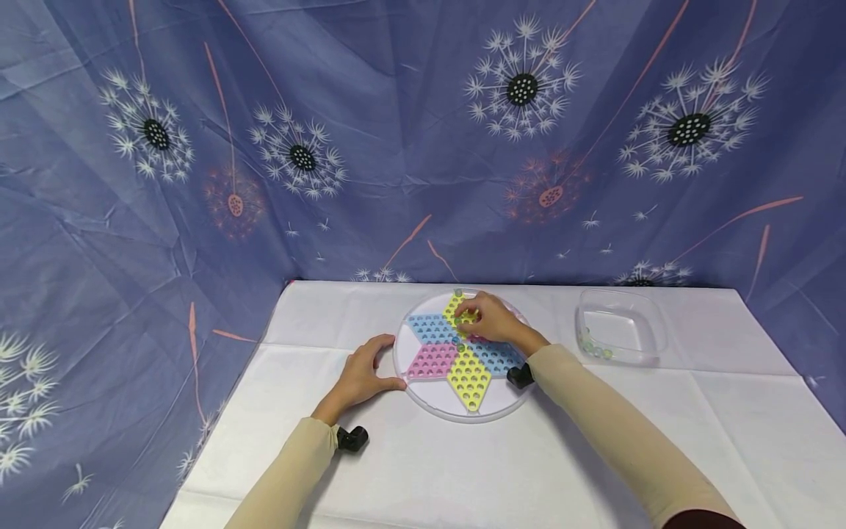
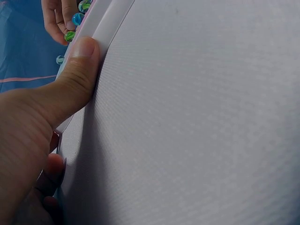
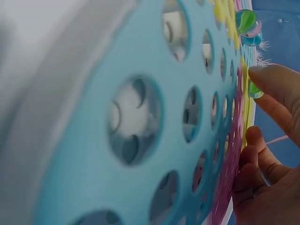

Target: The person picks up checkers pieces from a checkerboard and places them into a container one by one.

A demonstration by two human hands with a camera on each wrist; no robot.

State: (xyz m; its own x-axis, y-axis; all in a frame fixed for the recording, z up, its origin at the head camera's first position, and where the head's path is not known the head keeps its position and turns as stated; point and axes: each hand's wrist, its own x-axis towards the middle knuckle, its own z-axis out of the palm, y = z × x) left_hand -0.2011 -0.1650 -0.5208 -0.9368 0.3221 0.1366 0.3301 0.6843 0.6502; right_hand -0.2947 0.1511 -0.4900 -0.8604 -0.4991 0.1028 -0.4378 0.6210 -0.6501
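A round white Chinese checkers board [image 1: 429, 408] lies on the table, its star of holes coloured yellow, blue and pink. Over the far yellow point, my right hand [image 1: 492, 317] pinches a green marble [image 3: 255, 90] between thumb and index finger, right at the board's surface. My left hand [image 1: 362, 373] is spread at the board's left rim, thumb and forefinger touching it. The left thumb [image 2: 77, 70] lies straight along the rim in the left wrist view. A blue marble [image 1: 456, 341] and a green marble [image 1: 460, 348] sit near the centre; a pale marble [image 1: 459, 292] sits at the far tip.
To the right of the board stands a clear plastic container [image 1: 651, 323] with several marbles [image 1: 598, 351] in its near left corner. A white cloth [image 1: 714, 433] covers the table. Behind it hangs a blue curtain [image 1: 410, 147] with dandelion prints.
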